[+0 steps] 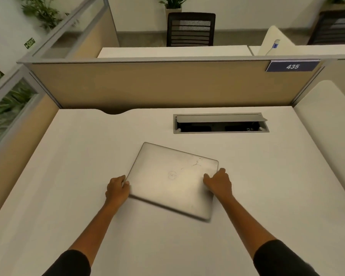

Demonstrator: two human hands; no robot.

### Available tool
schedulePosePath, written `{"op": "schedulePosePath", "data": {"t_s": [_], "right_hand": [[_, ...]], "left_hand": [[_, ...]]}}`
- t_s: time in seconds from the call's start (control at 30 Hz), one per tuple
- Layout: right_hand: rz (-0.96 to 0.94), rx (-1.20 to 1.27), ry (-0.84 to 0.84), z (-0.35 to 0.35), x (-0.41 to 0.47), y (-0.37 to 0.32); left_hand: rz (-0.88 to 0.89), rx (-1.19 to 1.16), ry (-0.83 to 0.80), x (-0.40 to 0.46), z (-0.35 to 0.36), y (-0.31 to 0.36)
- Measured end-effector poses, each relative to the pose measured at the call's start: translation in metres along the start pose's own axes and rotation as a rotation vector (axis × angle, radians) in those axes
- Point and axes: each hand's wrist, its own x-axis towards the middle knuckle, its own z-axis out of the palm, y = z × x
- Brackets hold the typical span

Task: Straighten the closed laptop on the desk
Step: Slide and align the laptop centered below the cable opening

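A closed silver laptop (172, 179) lies on the white desk (68, 176), turned askew so its near edge slants down to the right. My left hand (117, 189) grips its left edge near the front corner. My right hand (218, 182) holds its right edge, with the thumb on the lid. The near edge of the laptop looks blurred.
An open cable box (220, 123) is set into the desk behind the laptop. A beige partition (157, 84) with a blue 435 label (292, 66) closes the back, another partition the left. A cable notch (115, 112) cuts the desk's far edge.
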Motion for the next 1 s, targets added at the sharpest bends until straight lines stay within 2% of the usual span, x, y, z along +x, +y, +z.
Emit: {"op": "schedulePosePath", "data": {"t_s": [0.13, 0.3, 0.53, 1.0], "right_hand": [[0.083, 0.080, -0.036, 0.009, -0.026, 0.030], [0.127, 0.207, -0.048, 0.018, -0.041, 0.056], [0.149, 0.410, 0.027, 0.018, -0.038, 0.047], [0.204, 0.488, 0.119, 0.020, -0.006, 0.023]], "left_hand": [[-0.049, -0.151, -0.023, 0.012, -0.003, 0.011], [-0.089, -0.326, -0.149, 0.028, -0.013, 0.040], [-0.180, -0.531, -0.220, 0.048, -0.004, 0.065], [-0.273, -0.697, -0.317, 0.062, 0.005, 0.064]]}}
